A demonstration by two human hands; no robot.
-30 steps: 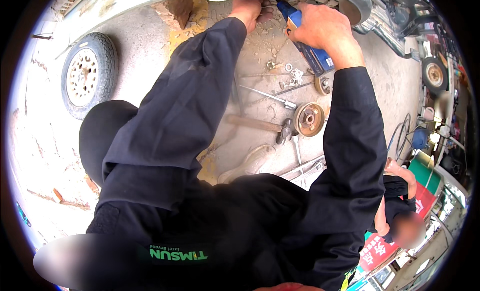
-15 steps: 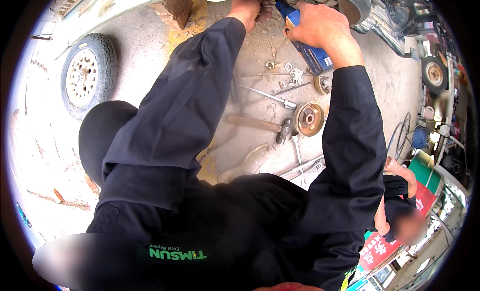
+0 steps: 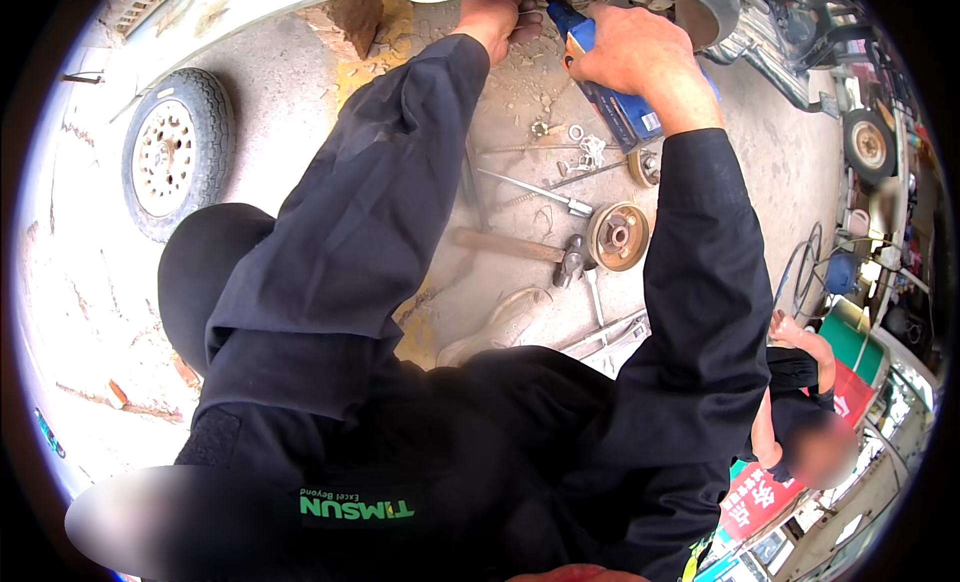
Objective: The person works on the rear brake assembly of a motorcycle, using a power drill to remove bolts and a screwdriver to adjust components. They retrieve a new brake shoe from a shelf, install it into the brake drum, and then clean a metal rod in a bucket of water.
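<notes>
Up under the edge of a grey vehicle body (image 3: pixel 722 17), my right hand (image 3: pixel 635 50) is closed round a blue tool (image 3: pixel 624 117), which looks like a power tool. Its narrow dark front end points up and left beneath the vehicle, and a white label shows on its lower end. To the left of that front end is my left hand (image 3: pixel 492 24), its fingers bent near the vehicle's underside. What those fingers hold, if anything, is hidden. The parts at the tool's tip are also out of sight.
A hammer (image 3: pixel 568 263), a rusty brake drum (image 3: pixel 618 236), a metal rod (image 3: pixel 530 190) and small hardware (image 3: pixel 590 154) lie on the floor. A wheel (image 3: pixel 180 154) lies left; a stone block (image 3: pixel 345 24) sits near the vehicle. Another person (image 3: pixel 800 402) is at right.
My right hand and the blue tool have shifted very slightly left. My left hand stays almost where it was, its fingers still bent.
</notes>
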